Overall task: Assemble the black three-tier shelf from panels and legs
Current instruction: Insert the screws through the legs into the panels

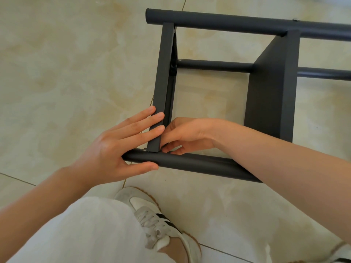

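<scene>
- Head view: the black shelf (pixel 289 88) lies on its side on the tiled floor (pixel 76 73). It runs out past the right edge of the frame, so only two panels show.
- The right forearm crosses the near leg (pixel 190 162) and hides that leg's right end.
- The right hand (pixel 186 135) reaches into the bay between the left panel (pixel 163 73) and the right panel (pixel 266 99).
- Its fingers (pixel 169 138) are curled and bunched at the corner where the left panel meets the near leg. I cannot tell whether they pinch anything, because the spot is too small and is covered.
- The left hand (pixel 114 149) has straight, slightly spread fingers (pixel 152 120) resting flat on the outer face of the left panel. Its thumb lies along the near leg's left end.
- The far leg (pixel 228 21) spans the top of the frame and ends just left of the left panel.
- A middle leg (pixel 214 65) joins the two panels and shows again beyond the right panel.
- Floor shows through the bay, and more of it lies left of the shelf.
- A white trouser leg (pixel 85 234) and a white shoe (pixel 152 219) with black stripes sit just below the near leg.
</scene>
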Demonstrator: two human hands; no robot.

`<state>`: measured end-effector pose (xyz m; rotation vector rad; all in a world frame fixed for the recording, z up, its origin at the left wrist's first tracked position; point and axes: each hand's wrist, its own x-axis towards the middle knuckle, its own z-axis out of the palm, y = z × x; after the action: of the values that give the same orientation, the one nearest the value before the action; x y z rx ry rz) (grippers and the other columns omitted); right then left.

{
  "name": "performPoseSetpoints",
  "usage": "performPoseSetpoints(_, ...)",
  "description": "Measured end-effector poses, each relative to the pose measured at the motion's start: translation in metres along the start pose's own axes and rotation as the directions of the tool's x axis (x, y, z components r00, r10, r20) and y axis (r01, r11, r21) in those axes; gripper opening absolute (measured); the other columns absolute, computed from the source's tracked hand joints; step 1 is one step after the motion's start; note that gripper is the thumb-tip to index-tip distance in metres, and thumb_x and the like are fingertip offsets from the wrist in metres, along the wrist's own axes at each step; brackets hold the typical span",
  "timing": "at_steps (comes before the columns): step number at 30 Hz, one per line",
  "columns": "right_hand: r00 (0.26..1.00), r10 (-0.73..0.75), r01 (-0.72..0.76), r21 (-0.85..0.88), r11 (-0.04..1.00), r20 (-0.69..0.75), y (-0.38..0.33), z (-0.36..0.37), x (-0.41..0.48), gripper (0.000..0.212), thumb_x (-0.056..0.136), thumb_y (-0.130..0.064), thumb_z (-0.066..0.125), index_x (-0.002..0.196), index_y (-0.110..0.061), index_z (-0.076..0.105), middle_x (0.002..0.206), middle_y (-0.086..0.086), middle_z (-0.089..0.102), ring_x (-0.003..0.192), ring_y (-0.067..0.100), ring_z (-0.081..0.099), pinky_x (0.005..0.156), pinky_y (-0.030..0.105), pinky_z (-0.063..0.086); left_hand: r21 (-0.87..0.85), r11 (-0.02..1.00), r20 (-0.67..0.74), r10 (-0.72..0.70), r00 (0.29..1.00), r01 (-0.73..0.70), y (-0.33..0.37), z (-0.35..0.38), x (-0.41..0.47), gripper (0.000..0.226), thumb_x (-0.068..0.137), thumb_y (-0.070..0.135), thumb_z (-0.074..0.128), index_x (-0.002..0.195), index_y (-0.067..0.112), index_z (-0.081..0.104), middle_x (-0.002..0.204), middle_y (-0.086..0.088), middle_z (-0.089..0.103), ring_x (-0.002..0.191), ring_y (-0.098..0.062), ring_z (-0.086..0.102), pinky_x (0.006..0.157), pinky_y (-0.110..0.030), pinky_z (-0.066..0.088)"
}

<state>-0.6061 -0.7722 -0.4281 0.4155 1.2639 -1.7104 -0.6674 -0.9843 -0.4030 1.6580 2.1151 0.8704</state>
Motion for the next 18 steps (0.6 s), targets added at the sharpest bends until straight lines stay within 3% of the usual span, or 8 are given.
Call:
performPoseSetpoints(7,0.999,0.017,-0.015,-0.036,0.999,0.032,-0.0032,-0.0034,-0.0012,0.009,0.091,-0.012,0.065,0.091,-0.01,0.074,0.093,0.004,0.07,0.088,0.016,0.06,0.08,0.027,0.05,-0.001,1.0,0.0,-0.003,1.0,0.003,0.0,0.0013,-0.0004,0.066,0.09,0.038,0.072,0.139,-0.001,0.05,0.152,-0.017,0.045,0.149,-0.032,0.033,0.12,-0.042,0.034)
performPoseSetpoints(13,0.999,-0.003,0.002,0.032,0.999,0.04,-0.0001,-0.003,0.0007,0.01,0.092,-0.009,0.064,0.09,-0.009,0.074,0.1,0.008,0.069,0.092,0.019,0.06,0.09,0.034,0.051,-0.011,1.0,-0.001,-0.004,1.0,0.004,-0.0014,0.0019,0.0,0.066,0.091,0.039,0.071,0.139,-0.002,0.05,0.152,-0.017,0.045,0.149,-0.032,0.033,0.12,-0.042,0.034)
performPoseSetpoints(18,0.998,0.018,-0.018,0.008,1.0,0.067,-0.0026,-0.0069,-0.0032,0.01,0.092,-0.01,0.064,0.094,-0.008,0.074,0.094,0.005,0.07,0.088,0.017,0.061,0.082,0.029,0.052,-0.02,1.0,-0.007,0.001,1.0,-0.001,0.0001,0.003,0.0004,0.066,0.091,0.037,0.072,0.138,-0.003,0.05,0.152,-0.018,0.044,0.15,-0.033,0.032,0.12,-0.041,0.033)
